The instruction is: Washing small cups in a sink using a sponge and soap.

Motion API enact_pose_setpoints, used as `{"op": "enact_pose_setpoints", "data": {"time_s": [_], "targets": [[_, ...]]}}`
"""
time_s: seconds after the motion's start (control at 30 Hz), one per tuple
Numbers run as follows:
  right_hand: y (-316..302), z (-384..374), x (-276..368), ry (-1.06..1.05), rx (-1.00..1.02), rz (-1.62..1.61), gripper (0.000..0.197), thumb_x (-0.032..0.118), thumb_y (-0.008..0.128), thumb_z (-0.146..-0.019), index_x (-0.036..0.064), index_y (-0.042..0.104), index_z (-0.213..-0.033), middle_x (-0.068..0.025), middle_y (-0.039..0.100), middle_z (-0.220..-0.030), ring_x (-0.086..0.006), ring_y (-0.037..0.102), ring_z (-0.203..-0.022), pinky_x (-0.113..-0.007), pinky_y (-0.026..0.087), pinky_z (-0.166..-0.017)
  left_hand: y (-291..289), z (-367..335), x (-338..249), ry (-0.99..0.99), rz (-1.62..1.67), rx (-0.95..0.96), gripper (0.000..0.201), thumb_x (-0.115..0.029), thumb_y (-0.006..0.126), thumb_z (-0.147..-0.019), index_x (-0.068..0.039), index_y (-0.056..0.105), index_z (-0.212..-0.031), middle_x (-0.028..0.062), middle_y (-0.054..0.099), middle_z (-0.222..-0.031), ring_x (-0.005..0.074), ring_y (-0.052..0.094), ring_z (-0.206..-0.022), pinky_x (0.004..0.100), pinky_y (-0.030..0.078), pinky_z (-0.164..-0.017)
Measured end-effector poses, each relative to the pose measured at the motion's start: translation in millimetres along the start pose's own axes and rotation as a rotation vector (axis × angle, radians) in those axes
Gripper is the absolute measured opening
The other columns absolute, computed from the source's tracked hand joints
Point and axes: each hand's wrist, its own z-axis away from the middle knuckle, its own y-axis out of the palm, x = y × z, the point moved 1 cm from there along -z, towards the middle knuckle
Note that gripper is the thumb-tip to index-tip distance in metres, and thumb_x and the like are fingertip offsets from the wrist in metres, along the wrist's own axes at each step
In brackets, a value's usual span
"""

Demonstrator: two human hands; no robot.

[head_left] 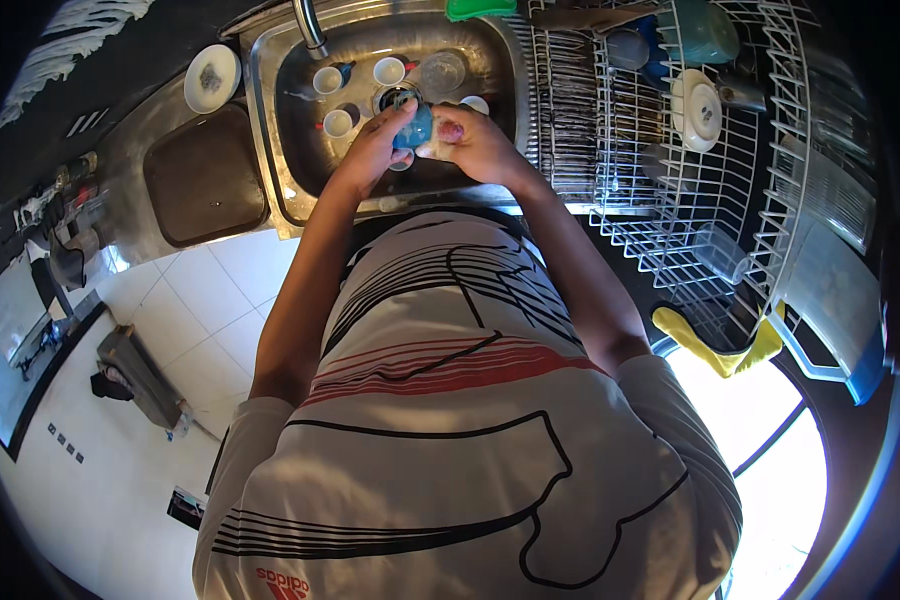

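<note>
Both hands meet over the metal sink (270, 150), closed around a small rounded blue cup-like thing (413, 130). My left hand (372, 148) grips it from the left, with the thumb on top. My right hand (482, 145) holds its right side; a reddish patch shows by those fingers, too small to name. In the basin around the hands stand several small white cups: one at the back left (327, 80), one with a red handle (389, 71), another at the left (337, 123), and one at the right (474, 104). A clear round dish (443, 72) lies behind them.
A faucet (310, 28) hangs over the sink's back left. Left of it are a white bowl (212, 78) and a shallow brown rectangular basin (205, 175). At the right, a white wire dish rack (670, 185) holds dishes. A yellow cloth-like thing (718, 350) hangs at its near edge.
</note>
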Motion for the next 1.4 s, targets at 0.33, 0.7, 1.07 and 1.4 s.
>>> {"op": "enact_pose_setpoints", "data": {"time_s": [0.33, 0.7, 1.07, 1.4], "targets": [[-13.7, -27.7, -3.5, 0.06, 0.023, -0.044, 0.02, 0.002, 0.067, -0.082, 0.0009, 0.06, -0.101, -0.0019, 0.051, -0.073, -0.0109, 0.048, -0.07, -0.028, 0.044, -0.068, -3.6, -24.7, -8.2, 0.094, 0.009, -0.074, 0.045, -0.05, 0.052, -0.097, -0.01, 0.06, -0.117, 0.0009, 0.062, -0.099, 0.0116, 0.057, -0.087, 0.0284, 0.047, -0.068], [-13.4, -19.0, 10.7, 0.025, 0.087, -0.364, 0.03, 0.001, 0.073, -0.081, 0.0046, 0.065, -0.11, 0.0026, 0.066, -0.088, -0.0048, 0.058, -0.079, -0.025, 0.048, -0.069, 11.0, 11.2, -27.9, 0.33, -0.153, -0.036, 0.054, -0.055, 0.043, -0.099, -0.013, 0.058, -0.128, -0.0041, 0.058, -0.082, 0.007, 0.046, -0.065, 0.0247, 0.045, -0.063], [41.3, -11.4, 64.8, 0.06, 0.068, -0.781, 0.031, 0.01, 0.064, -0.09, 0.0018, 0.06, -0.12, 0.0018, 0.061, -0.09, -0.0086, 0.055, -0.077, -0.024, 0.043, -0.073, -46.4, 51.1, -59.3, 0.575, -0.431, 0.145, 0.036, -0.031, 0.056, -0.099, -0.011, 0.057, -0.129, 0.004, 0.064, -0.107, 0.0128, 0.059, -0.092, 0.0279, 0.047, -0.075], [87.7, -14.8, 85.8, -0.109, -0.189, -0.262, 0.014, 0.011, 0.07, -0.087, 0.0069, 0.058, -0.092, 0.0029, 0.058, -0.08, -0.0074, 0.054, -0.076, -0.028, 0.044, -0.069, -89.2, 89.2, -90.2, 0.825, -0.982, 0.298, 0.072, -0.016, 0.079, -0.077, -0.007, 0.045, -0.14, 0.0175, 0.056, -0.13, 0.0324, 0.057, -0.119, 0.0395, 0.043, -0.1]]}}
